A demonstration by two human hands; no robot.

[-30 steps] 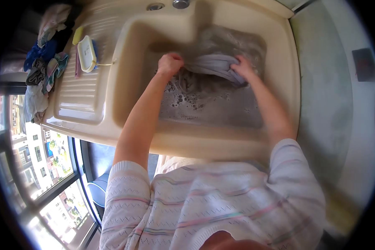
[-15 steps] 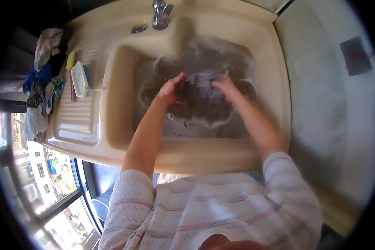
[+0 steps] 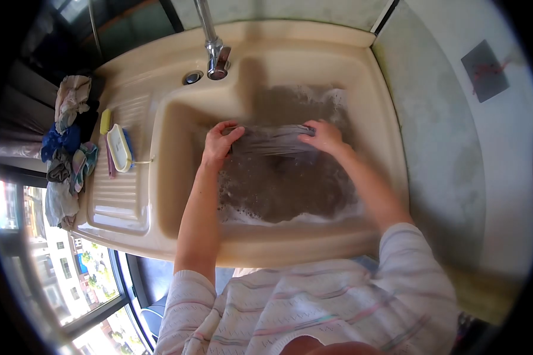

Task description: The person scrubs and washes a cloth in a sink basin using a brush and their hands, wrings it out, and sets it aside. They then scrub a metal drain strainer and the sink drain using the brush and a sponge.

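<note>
Currently, a length of grey cloth is being gripped at both ends over murky water in a beige sink, closer to the basin's back edge than to its front. Its left end is being clasped by the left hand, fingers curled over and thumb near the top, just beside the basin's left edge. Its right end is being pinched between the thumb and fingers of the right hand, nearer the right edge. Between the hands, the fabric is being drawn into lengthwise folds; whether its underside is being touched by the water cannot be told.

Soft and limp by its look, the cloth is probably being made heavy by soaked-up water and somewhat slippery by suds. Little fragility is being suggested, though a sag in the middle is likely being invited by the weight. A secure hold is probably being best offered by the bunched ends, with fingers wrapped around and thumbs pressed on top. Along the basin's front edge, white foam is being collected. At the drainboard's left edge, piled clothes are being kept.
</note>
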